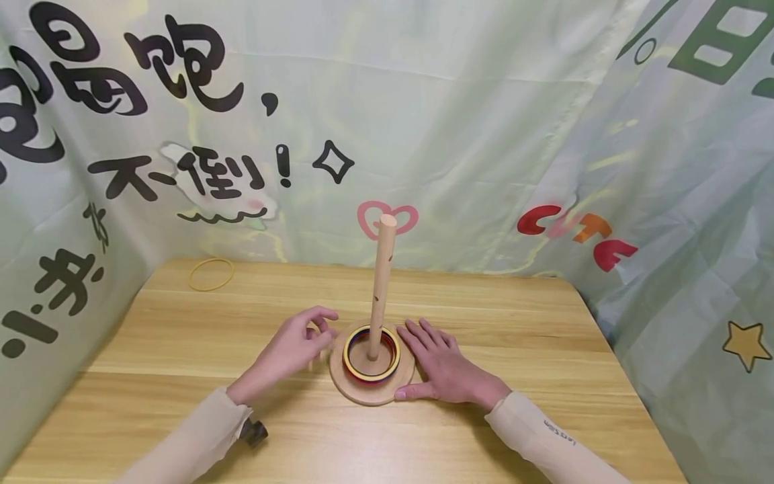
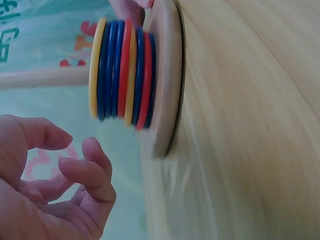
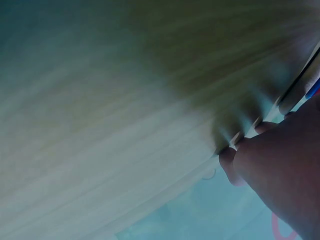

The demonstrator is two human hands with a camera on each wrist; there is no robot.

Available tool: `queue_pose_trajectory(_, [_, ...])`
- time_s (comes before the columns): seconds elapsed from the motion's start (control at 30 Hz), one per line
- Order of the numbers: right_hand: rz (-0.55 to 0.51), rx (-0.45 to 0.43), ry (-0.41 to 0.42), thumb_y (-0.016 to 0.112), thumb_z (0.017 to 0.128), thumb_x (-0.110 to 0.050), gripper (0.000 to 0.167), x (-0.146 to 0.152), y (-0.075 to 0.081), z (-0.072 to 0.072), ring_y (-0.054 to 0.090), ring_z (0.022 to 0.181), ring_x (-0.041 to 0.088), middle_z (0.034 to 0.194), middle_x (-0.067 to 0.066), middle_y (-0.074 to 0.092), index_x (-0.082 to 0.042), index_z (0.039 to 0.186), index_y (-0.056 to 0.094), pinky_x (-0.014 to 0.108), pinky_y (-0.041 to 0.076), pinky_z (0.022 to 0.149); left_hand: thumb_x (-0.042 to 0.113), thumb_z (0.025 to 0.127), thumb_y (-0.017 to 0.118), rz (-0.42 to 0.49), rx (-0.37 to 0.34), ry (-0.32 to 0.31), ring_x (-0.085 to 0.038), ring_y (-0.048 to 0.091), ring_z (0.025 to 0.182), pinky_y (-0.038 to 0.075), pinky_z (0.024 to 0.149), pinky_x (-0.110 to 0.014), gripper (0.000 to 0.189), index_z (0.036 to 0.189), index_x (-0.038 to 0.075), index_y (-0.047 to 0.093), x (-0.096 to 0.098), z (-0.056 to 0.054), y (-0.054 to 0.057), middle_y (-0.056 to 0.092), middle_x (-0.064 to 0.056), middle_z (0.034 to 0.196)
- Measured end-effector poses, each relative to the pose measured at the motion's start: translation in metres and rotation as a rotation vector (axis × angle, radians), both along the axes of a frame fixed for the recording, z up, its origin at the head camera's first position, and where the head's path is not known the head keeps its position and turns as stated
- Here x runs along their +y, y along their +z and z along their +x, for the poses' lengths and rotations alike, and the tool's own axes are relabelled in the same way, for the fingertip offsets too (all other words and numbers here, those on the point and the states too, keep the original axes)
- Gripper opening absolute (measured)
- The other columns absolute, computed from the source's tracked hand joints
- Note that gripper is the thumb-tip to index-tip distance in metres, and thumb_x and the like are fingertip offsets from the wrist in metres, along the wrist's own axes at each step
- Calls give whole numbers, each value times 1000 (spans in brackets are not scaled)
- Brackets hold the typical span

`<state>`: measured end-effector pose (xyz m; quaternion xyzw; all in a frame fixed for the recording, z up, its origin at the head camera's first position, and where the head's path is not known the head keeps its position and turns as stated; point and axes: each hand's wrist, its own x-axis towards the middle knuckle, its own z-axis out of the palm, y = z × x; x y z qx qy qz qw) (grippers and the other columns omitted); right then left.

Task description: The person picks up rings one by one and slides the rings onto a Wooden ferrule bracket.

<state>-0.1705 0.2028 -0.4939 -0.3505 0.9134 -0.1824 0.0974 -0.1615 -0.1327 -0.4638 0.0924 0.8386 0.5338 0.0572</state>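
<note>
A round wooden base carries an upright wooden post in the middle of the table. Around the post's foot lies a stack of rings, yellow on top; the left wrist view shows blue, red and yellow ones below. My left hand hovers just left of the base, fingers loosely bent and holding nothing. In the left wrist view, a gap separates that hand's fingertips from the stacked rings. My right hand rests flat against the base's right side, fingers spread and thumb along its front right edge.
One yellow ring lies alone near the table's back left corner. Printed fabric hangs right behind the table and along both sides. A small dark object shows under the left wrist.
</note>
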Motion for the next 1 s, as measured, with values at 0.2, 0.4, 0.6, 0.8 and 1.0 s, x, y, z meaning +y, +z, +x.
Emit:
queue_pose_trajectory(0.2, [16,2,-2,72,94,-72,115,0,0,0,8,164,45,179,20,18,-7,174,20,71,21,123,9,105,68,-42,78,63,-27,68,81,55,57,-30,33,137,0,67,-35,-4,-6,66,-11,112])
queue_pose_trajectory(0.4, [29,10,-9,71,93,-75,117,0,-1,0,7,165,44,179,18,18,-8,175,20,69,21,124,12,107,68,-75,103,151,-28,69,97,60,59,-33,37,141,-1,64,-82,-7,-11,67,-18,125])
queue_pose_trajectory(0.6, [16,12,-5,72,93,-73,117,-1,1,1,8,164,45,179,20,18,-7,174,21,70,21,123,20,110,66,-172,102,206,-33,72,97,60,63,-33,47,150,-2,57,-133,-18,-9,63,-26,138])
queue_pose_trajectory(0.8, [19,13,-1,72,94,-73,116,0,-1,0,7,164,45,179,19,18,-7,174,21,70,21,123,22,109,64,-324,177,241,-34,71,97,56,68,-29,49,150,-5,56,-182,-38,-9,63,-30,141])
queue_pose_trajectory(1.0, [28,14,-5,71,93,-75,117,1,-2,0,7,164,45,179,19,18,-8,175,20,69,21,124,17,105,67,-420,230,257,-51,70,111,58,81,-42,48,144,-10,58,-207,-58,-13,62,-34,138])
